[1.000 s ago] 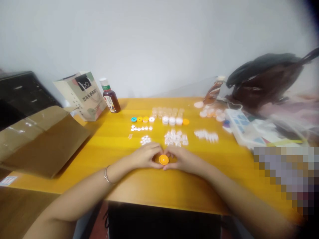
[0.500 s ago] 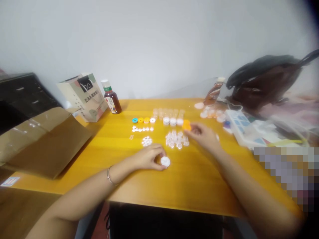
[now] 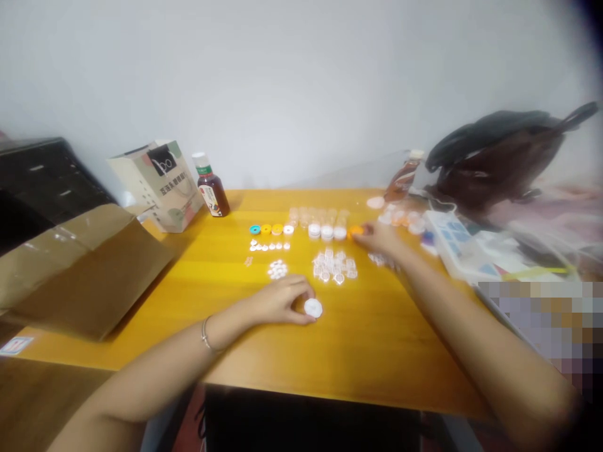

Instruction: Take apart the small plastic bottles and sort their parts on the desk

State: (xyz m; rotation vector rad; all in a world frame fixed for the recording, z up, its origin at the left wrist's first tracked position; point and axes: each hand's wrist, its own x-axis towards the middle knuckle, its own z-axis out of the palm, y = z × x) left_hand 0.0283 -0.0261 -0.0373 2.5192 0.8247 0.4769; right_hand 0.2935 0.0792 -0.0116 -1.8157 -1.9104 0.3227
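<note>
Near the table's front, my left hand (image 3: 285, 301) pinches a white round cap (image 3: 313, 308) between thumb and fingers. My right hand (image 3: 384, 242) reaches further out, its fingers closed on an orange cap (image 3: 355, 232) at the right end of a row of white caps (image 3: 326, 233). Behind that row stand several clear plastic cups (image 3: 318, 216). In front of it is a cluster of clear plastic pieces (image 3: 334, 265). To the left lie a row of blue, yellow and white caps (image 3: 266, 230), small white parts (image 3: 272, 247) and a pile of white pieces (image 3: 277, 270).
An open cardboard box (image 3: 85, 270), a paper bag (image 3: 167, 182) and a dark bottle (image 3: 213, 191) stand at the left. At the right are a second bottle (image 3: 402, 179), loose caps (image 3: 405, 218), a white compartment box (image 3: 455, 242) and a dark bag (image 3: 499, 157).
My right hand has moved slightly away from me with the orange cap, bringing it beside the row of white caps. My left hand stays in place holding the white cap.
</note>
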